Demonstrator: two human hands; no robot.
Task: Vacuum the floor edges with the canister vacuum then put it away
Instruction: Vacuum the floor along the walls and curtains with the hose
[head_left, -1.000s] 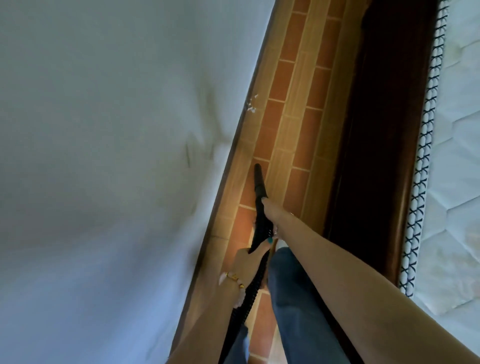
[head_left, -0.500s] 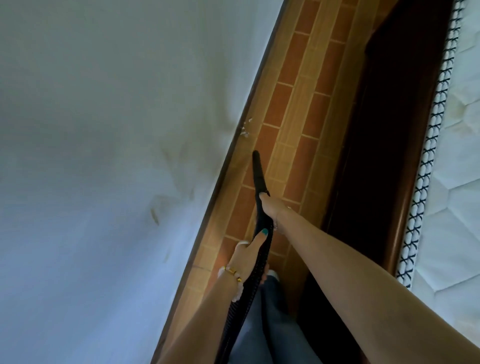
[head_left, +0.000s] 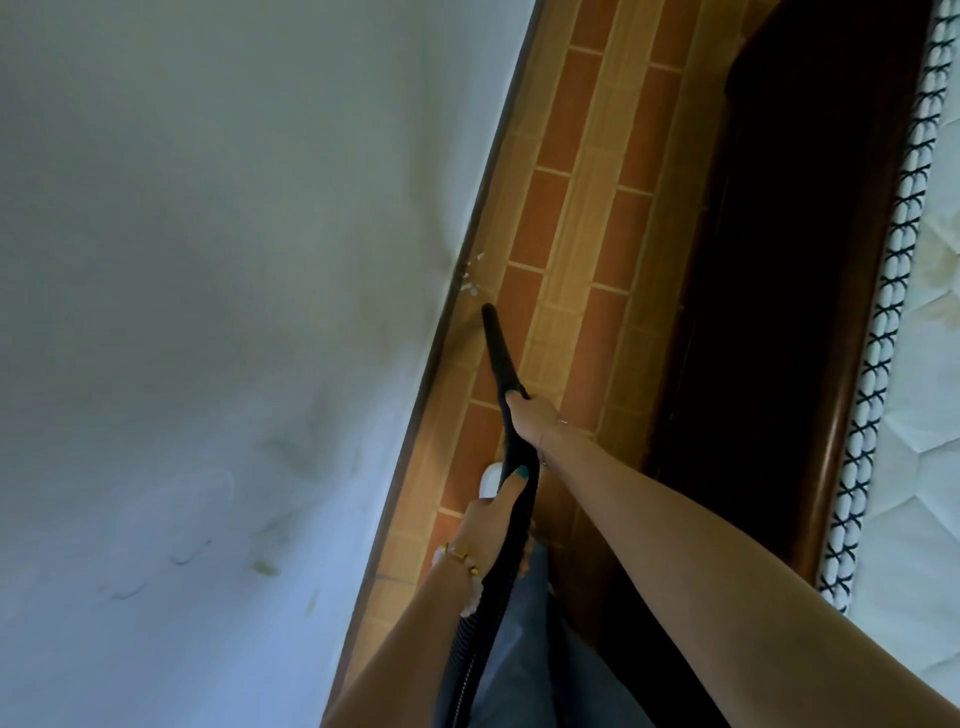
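Grip was confirmed on both sides. The right hand (head_left: 531, 415) was curled round the upper part of the black nozzle (head_left: 500, 353), its fingers wrapped under the tube and out of sight. The left hand (head_left: 487, 517), at 7 o'clock of the right, clasped the same tube lower down, with a teal-nailed thumb laid along it and a gold bracelet (head_left: 460, 555) at the wrist.

The nozzle was matte black, narrow and tapering. Its tip was aimed toward 11 o'clock, over the tiled floor (head_left: 574, 249), just beside the dark skirting strip (head_left: 415, 431) at the foot of the pale wall (head_left: 208, 260). Whether the tip touched the tiles could not be told. Pale debris flecks (head_left: 470, 275) lay at 11 o'clock of the tip, near but apart.

Below the left hand the tube became a ribbed black hose (head_left: 483, 618), running toward 6 o'clock and cut off by the bottom edge. A white shoe toe (head_left: 490, 480) showed partly behind it. At 3 o'clock a dark wooden bed frame (head_left: 779, 312) and quilted mattress (head_left: 924, 493) were cropped by the frame.
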